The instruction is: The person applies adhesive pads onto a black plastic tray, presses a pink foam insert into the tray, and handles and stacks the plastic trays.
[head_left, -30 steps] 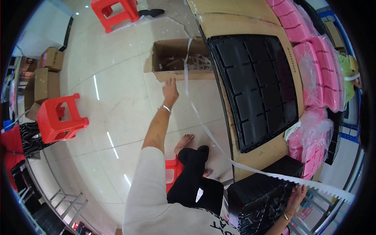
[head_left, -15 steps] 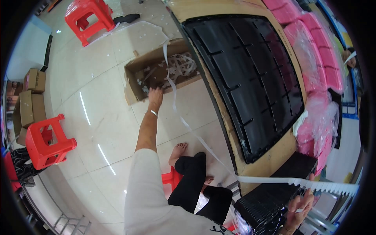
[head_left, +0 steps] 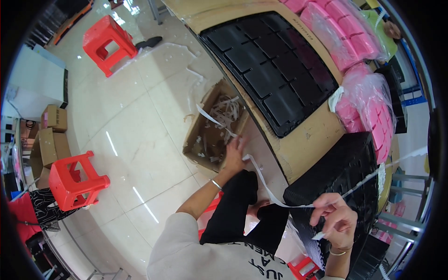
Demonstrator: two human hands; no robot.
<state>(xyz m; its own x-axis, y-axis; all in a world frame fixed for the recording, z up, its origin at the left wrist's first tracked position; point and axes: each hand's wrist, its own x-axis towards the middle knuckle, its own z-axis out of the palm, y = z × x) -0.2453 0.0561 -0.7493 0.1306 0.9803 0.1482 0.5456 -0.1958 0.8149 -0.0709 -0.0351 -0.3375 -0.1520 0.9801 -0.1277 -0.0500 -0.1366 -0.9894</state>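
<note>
Head view: my left hand [head_left: 234, 150] has come down to the rim of the cardboard box [head_left: 196, 140] on the floor, where half a second ago it was only reaching over the near edge. It is closed on one end of the white strip [head_left: 266, 186], fingers curled at the box's lip just above the heap of scraps [head_left: 224, 112] inside. The strip runs from there in a sagging curve across my lap to my right hand [head_left: 337, 219], which pinches it between thumb and fingertips beside the stack of black trays [head_left: 345, 163]. Beyond that hand it carries on up and to the right, thin and taut, toward the edge of the picture.

A second ago the strip stretched long across the floor; now the left end sits right at the box, so I judge this length is about ready to join the scraps. The counter [head_left: 303, 149] to my right carries a big black tray [head_left: 275, 60] and pink packs [head_left: 364, 98]. Red stools [head_left: 74, 179] stand well apart on the floor.
</note>
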